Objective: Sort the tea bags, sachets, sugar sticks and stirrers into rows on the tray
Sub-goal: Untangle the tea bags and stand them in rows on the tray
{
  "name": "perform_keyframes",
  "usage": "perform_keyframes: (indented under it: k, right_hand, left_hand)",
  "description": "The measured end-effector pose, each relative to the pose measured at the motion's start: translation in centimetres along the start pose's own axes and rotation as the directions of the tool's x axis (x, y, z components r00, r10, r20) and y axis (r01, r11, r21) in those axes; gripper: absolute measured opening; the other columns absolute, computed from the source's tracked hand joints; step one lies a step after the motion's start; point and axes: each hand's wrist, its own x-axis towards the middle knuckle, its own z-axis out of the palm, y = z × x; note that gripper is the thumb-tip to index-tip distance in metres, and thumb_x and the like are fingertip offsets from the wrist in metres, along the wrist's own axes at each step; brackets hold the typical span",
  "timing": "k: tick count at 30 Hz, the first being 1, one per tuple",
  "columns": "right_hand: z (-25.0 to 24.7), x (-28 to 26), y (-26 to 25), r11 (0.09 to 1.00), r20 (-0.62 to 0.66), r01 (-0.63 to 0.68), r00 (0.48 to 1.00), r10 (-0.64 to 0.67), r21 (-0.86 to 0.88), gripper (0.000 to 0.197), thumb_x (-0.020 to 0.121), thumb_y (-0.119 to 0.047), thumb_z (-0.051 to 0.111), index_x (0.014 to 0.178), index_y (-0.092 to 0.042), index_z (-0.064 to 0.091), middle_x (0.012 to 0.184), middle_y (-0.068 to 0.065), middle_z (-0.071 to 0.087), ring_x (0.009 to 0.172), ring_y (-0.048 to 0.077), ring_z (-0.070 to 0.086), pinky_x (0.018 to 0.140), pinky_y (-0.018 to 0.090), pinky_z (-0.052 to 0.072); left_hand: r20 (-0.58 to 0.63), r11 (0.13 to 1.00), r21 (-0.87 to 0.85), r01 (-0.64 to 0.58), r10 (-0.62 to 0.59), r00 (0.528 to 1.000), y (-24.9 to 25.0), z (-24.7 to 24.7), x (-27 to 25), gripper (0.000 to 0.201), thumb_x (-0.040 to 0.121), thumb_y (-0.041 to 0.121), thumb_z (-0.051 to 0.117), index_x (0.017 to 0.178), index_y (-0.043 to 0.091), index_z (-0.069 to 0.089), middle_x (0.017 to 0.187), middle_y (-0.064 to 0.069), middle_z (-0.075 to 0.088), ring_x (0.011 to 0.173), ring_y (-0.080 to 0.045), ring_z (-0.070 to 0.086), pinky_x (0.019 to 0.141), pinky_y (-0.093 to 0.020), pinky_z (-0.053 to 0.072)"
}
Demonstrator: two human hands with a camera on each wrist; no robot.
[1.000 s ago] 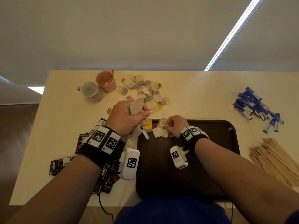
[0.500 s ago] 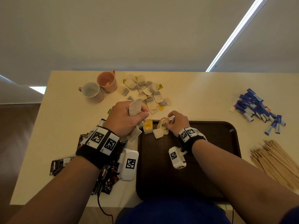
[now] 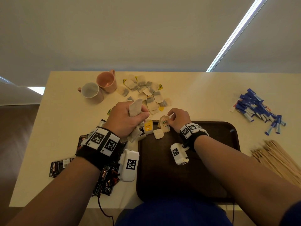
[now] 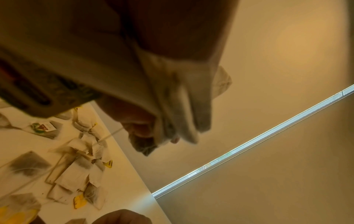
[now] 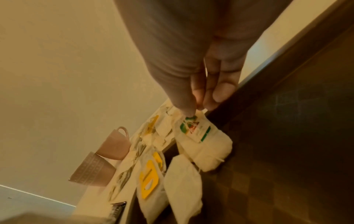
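My left hand [image 3: 128, 121] grips a bunch of tea bags [image 3: 135, 108] [image 4: 184, 109] just left of the dark tray [image 3: 211, 160]. At the tray's far left corner my right hand [image 3: 171, 119] [image 5: 199, 104] pinches the top of a tea bag with a green and red tag [image 3: 164, 124] [image 5: 203, 144], which stands on the tray. Beside it lie a plain tea bag [image 3: 158, 133] [image 5: 184, 184] and one with a yellow tag [image 3: 148, 127] [image 5: 149, 178]. More loose tea bags [image 3: 146, 93] are heaped on the table behind.
Two mugs [image 3: 99, 87] stand at the back left. Dark sachets [image 3: 60, 166] lie left of the tray, under my left wrist. Blue sugar sticks [image 3: 259, 110] are piled at the right, wooden stirrers [image 3: 280, 162] near the right front edge.
My right hand has shifted slightly right and raised the green-tagged tea bag upright. The left hand keeps its grip on the bunch and has hardly moved.
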Motion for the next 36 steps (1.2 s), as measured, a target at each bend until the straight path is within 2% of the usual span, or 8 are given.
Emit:
perform_keyframes:
  k: [4, 8, 15, 19, 23, 26, 30, 36]
  right_hand:
    - [0.0, -1.9, 0.2, 1.0, -0.003, 0.021, 1.0, -0.021, -0.007, 0.011, 0.087, -0.017, 0.067, 0.096, -0.012, 0.062, 0.089, 0.001, 0.062, 0.08, 0.016, 0.057, 0.075, 0.029, 0.052]
    - [2.0, -3.0, 0.3, 0.991, 0.191, -0.019, 0.981, 0.045, -0.134, 0.034, 0.083, -0.045, 0.072, 0.092, -0.013, 0.069, 0.087, 0.001, 0.068, 0.082, 0.016, 0.064, 0.075, 0.028, 0.054]
    - [2.3, -4.6, -0.4, 0.999, 0.224, 0.053, 0.973, -0.052, 0.0, 0.016, 0.087, -0.025, 0.073, 0.102, -0.02, 0.076, 0.097, 0.0, 0.07, 0.097, 0.014, 0.062, 0.089, 0.027, 0.051]
    - [0.9, -5.5, 0.2, 0.981, 0.232, 0.067, 0.967, -0.109, 0.182, 0.017, 0.089, -0.018, 0.071, 0.105, -0.019, 0.075, 0.088, -0.003, 0.073, 0.08, 0.01, 0.07, 0.074, 0.021, 0.055]
    - [-0.7, -5.9, 1.0, 0.918, 0.321, -0.072, 0.945, -0.062, 0.389, 0.024, 0.093, -0.007, 0.064, 0.116, -0.006, 0.066, 0.088, 0.008, 0.075, 0.079, 0.017, 0.075, 0.076, 0.032, 0.061]
    - [-1.5, -5.8, 1.5, 0.899, 0.316, -0.08, 0.946, -0.067, 0.43, 0.021, 0.095, -0.012, 0.062, 0.113, -0.002, 0.067, 0.09, 0.01, 0.075, 0.082, 0.018, 0.075, 0.082, 0.038, 0.061]
    - [-2.4, -5.6, 1.1, 0.98, 0.289, 0.144, 0.94, -0.179, 0.136, 0.022, 0.086, -0.034, 0.073, 0.098, -0.015, 0.072, 0.078, -0.002, 0.074, 0.073, 0.01, 0.071, 0.074, 0.026, 0.059]
    - [-2.4, -5.5, 0.3, 0.896, 0.372, 0.404, 0.873, -0.316, -0.186, 0.026, 0.094, -0.041, 0.062, 0.091, -0.018, 0.074, 0.078, -0.004, 0.069, 0.072, 0.008, 0.061, 0.075, 0.027, 0.053]
  left_hand:
    - [0.005, 1.0, 0.006, -0.013, 0.013, 1.0, 0.0, 0.2, 0.0, 0.005, 0.087, 0.017, 0.075, 0.082, 0.015, 0.074, 0.069, 0.003, 0.072, 0.067, -0.011, 0.069, 0.068, -0.03, 0.056]
    - [0.009, 1.0, 0.012, -0.024, 0.024, 1.0, 0.0, 0.4, 0.1, 0.004, 0.086, 0.017, 0.075, 0.082, 0.016, 0.074, 0.068, 0.004, 0.072, 0.067, -0.011, 0.069, 0.067, -0.028, 0.054]
    - [0.007, 0.999, 0.02, -0.038, 0.038, 0.999, -0.2, 0.2, -0.3, 0.007, 0.087, 0.018, 0.075, 0.081, 0.02, 0.074, 0.069, 0.004, 0.072, 0.068, -0.012, 0.069, 0.071, -0.036, 0.057]
    - [0.001, 0.999, 0.023, -0.041, 0.041, 0.999, -0.2, 0.2, -0.5, 0.008, 0.087, 0.018, 0.075, 0.08, 0.022, 0.074, 0.071, 0.005, 0.072, 0.07, -0.013, 0.069, 0.074, -0.039, 0.058]
    - [0.004, 0.998, 0.017, -0.057, 0.057, 0.998, 0.0, 0.5, -0.7, 0.005, 0.087, 0.016, 0.075, 0.082, 0.015, 0.074, 0.07, 0.001, 0.072, 0.07, -0.014, 0.069, 0.072, -0.034, 0.056]
    - [0.017, 0.998, 0.013, -0.068, 0.068, 0.998, 0.1, 0.6, -0.8, 0.005, 0.087, 0.016, 0.075, 0.082, 0.014, 0.074, 0.069, 0.001, 0.072, 0.069, -0.016, 0.069, 0.07, -0.032, 0.055]
    - [0.023, 0.998, 0.006, -0.063, 0.063, 0.998, 0.2, 0.9, -0.7, 0.005, 0.086, 0.016, 0.076, 0.082, 0.015, 0.075, 0.071, 0.0, 0.072, 0.071, -0.02, 0.07, 0.072, -0.039, 0.057]
    - [0.036, 0.997, 0.018, -0.081, 0.081, 0.996, 0.3, 1.1, -0.5, 0.005, 0.086, 0.018, 0.075, 0.081, 0.016, 0.074, 0.071, 0.001, 0.072, 0.071, -0.019, 0.07, 0.073, -0.041, 0.058]
